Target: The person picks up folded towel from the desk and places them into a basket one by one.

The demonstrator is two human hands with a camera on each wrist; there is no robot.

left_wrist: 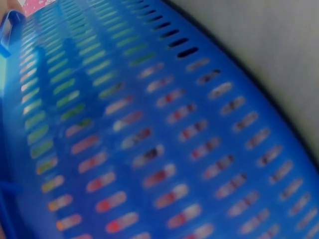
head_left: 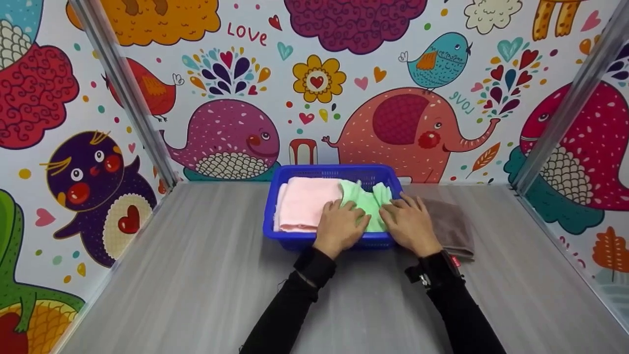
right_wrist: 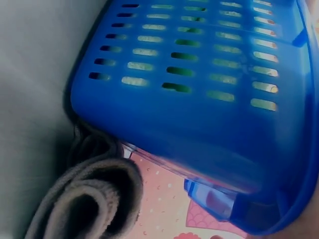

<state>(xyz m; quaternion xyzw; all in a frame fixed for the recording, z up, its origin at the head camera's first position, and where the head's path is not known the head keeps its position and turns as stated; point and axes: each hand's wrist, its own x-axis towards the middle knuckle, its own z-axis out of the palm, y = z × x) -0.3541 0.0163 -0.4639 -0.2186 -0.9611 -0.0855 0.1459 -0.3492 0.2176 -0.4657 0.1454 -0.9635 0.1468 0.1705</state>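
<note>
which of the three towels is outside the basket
The brown towel. It lies folded on the table against the right side of the blue basket, while the pink towel and green towel sit inside it.

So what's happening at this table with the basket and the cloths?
A person has both hands in a blue basket. The left hand and right hand lie flat on a green cloth, next to a folded pink cloth in the same basket. A brown cloth lies folded on the table, against the basket's right side.

Crumpled green towel in blue basket, beside pink towel.
</note>
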